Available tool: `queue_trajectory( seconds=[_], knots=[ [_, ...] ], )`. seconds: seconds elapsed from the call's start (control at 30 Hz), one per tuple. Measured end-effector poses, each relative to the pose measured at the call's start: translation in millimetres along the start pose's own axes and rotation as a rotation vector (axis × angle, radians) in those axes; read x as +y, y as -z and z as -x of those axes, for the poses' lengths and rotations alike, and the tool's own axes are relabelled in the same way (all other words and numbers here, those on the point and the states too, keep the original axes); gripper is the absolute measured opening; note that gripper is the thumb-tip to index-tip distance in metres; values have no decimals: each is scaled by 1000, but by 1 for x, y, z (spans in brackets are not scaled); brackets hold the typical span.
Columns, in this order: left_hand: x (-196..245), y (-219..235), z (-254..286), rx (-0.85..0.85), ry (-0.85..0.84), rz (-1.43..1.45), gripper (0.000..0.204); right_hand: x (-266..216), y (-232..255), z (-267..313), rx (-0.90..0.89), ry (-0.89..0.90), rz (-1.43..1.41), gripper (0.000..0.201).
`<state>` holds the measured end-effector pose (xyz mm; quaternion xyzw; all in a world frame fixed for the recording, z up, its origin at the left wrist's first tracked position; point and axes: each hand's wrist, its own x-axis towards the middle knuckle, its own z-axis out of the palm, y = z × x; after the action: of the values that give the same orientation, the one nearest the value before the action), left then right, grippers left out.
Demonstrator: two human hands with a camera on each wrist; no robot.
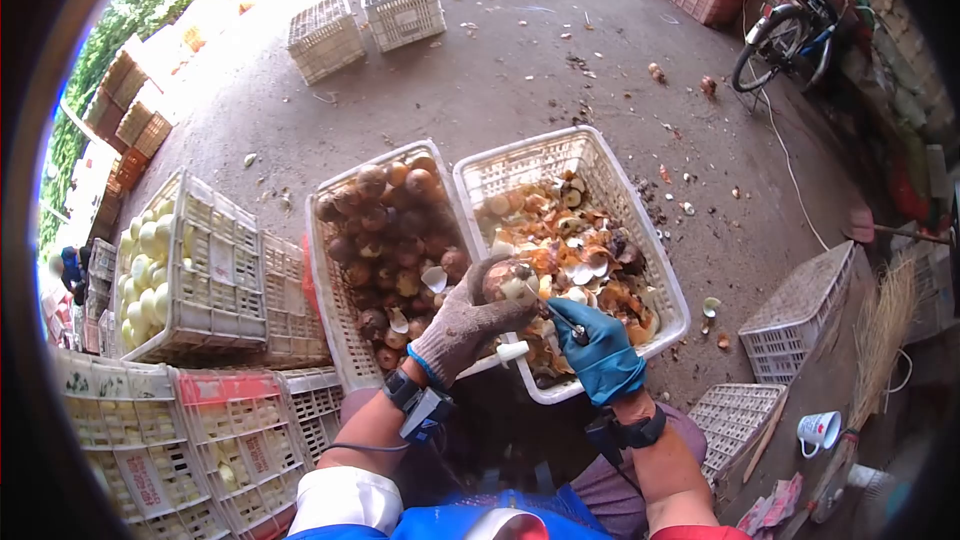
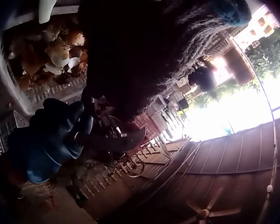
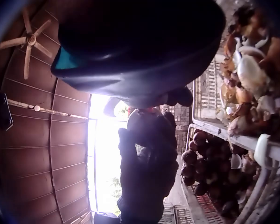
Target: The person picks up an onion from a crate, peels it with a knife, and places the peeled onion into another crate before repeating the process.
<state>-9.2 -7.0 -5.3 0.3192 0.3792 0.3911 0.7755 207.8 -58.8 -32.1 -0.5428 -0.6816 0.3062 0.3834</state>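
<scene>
My left hand (image 1: 468, 322), in a knit glove, grips a brown round bulb (image 1: 503, 281) with a pale peeled patch, above the two front crates. Close on its right, my right hand (image 1: 600, 352) in a blue glove holds a small knife. The left wrist view shows the curved knife blade (image 2: 114, 142) sticking out of the blue-gloved hand (image 2: 53, 137), below the dark left glove (image 2: 135, 56). In the right wrist view the bulb (image 3: 143, 122) is between the left hand (image 3: 147, 175) and the right glove (image 3: 140, 60). Blade contact with the bulb cannot be told.
A crate of brown bulbs (image 1: 316, 270) stands on the left, beside a crate of peelings (image 1: 672, 305). Crates of pale bulbs (image 1: 218, 270) line the far left. A mug (image 1: 820, 430), a straw broom (image 1: 885, 340) and a bicycle (image 1: 785, 40) are on the right.
</scene>
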Motion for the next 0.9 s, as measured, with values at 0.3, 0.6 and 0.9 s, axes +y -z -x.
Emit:
queue_trajectory(
  seconds=[0.3, 0.6, 0.9],
  knots=[
    [1, 3, -9, 41, -20, -42, 63, 1, 3, -2, -49, -112, -20, 26],
    [0, 8, -7, 32, -58, -173, 57, 2, 4, -2, -86, -134, -71, 24],
    [15, -10, -2, 35, -69, -230, 60, -6, 8, 0, -175, -204, -49, 24]
  ],
)
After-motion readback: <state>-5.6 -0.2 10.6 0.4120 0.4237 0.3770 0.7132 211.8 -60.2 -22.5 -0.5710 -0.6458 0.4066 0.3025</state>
